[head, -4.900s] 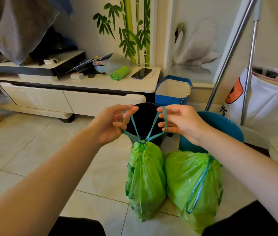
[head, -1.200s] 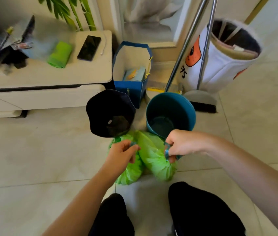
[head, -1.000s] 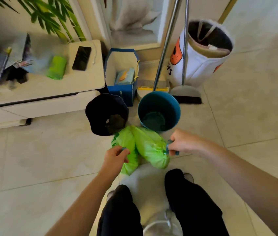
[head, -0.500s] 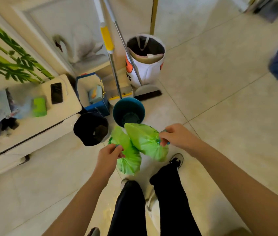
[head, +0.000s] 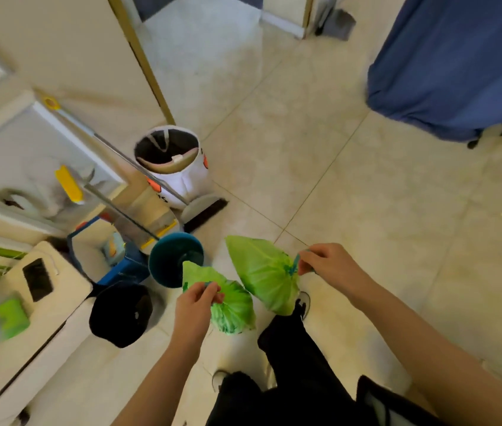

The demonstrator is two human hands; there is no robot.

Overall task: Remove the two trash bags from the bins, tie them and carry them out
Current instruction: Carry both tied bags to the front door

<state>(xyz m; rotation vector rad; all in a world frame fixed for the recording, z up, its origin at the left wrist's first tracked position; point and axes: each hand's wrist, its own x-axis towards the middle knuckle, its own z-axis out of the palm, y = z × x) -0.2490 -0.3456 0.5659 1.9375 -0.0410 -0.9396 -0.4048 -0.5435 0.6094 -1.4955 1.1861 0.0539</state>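
Observation:
Two tied green trash bags hang off the floor, one in each hand. My left hand (head: pixel 196 304) grips the teal drawstring of the left green bag (head: pixel 231 302). My right hand (head: pixel 325 264) grips the drawstring of the right green bag (head: pixel 263 272), which hangs slightly higher and further right. Behind the bags on the floor stand the black bin (head: pixel 120 315) and the teal bin (head: pixel 171 256), with no bag in either. My legs in black trousers are below the bags.
A white low cabinet (head: pixel 68 293) with a phone and a green roll is at the left. A blue box, a broom and a white fabric basket (head: pixel 173 167) stand by the wall. A blue draped cloth (head: pixel 452 63) hangs at the upper right. A doorway opens at the top.
I went from tying the left bag's drawstring to standing up with one bag in each hand. The view has swung right, toward the open tiled floor and the doorway.

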